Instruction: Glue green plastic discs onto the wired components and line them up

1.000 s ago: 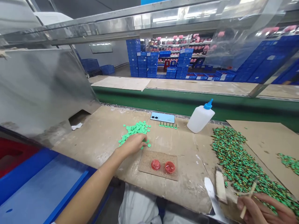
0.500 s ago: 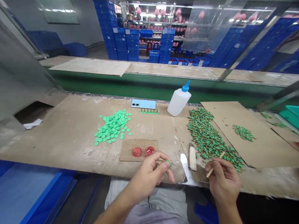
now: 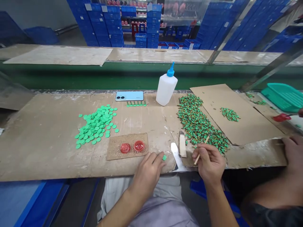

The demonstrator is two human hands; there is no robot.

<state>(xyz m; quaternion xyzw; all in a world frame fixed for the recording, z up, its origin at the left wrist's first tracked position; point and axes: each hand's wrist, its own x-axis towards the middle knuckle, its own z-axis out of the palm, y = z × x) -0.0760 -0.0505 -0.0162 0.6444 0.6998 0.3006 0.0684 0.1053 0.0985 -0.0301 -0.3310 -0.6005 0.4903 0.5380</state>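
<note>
My left hand (image 3: 147, 172) rests on the front of the bench, its fingertips beside a small green disc (image 3: 164, 157). It is just in front of a cork-like pad (image 3: 115, 150) bearing two red cups (image 3: 132, 147). My right hand (image 3: 209, 162) grips a thin wooden stick (image 3: 201, 149), whose tip reaches a long heap of small green-and-gold pieces (image 3: 197, 123). A pale wooden block (image 3: 182, 145) and a white strip (image 3: 175, 154) lie between my hands. Further left is a pile of green discs (image 3: 96, 125).
A glue bottle with a blue nozzle (image 3: 166, 88), a phone (image 3: 129, 96) and a row of small green pegs (image 3: 136, 104) stand at the bench's back. At right are a cardboard sheet (image 3: 236, 116), a co-worker's hand (image 3: 294, 154) and a green basket (image 3: 284, 97).
My view has swung left and down. My left hand has lowered from holding the green disc up between its fingers, and the disc now sits at its fingertips. A co-worker's arm has entered at right.
</note>
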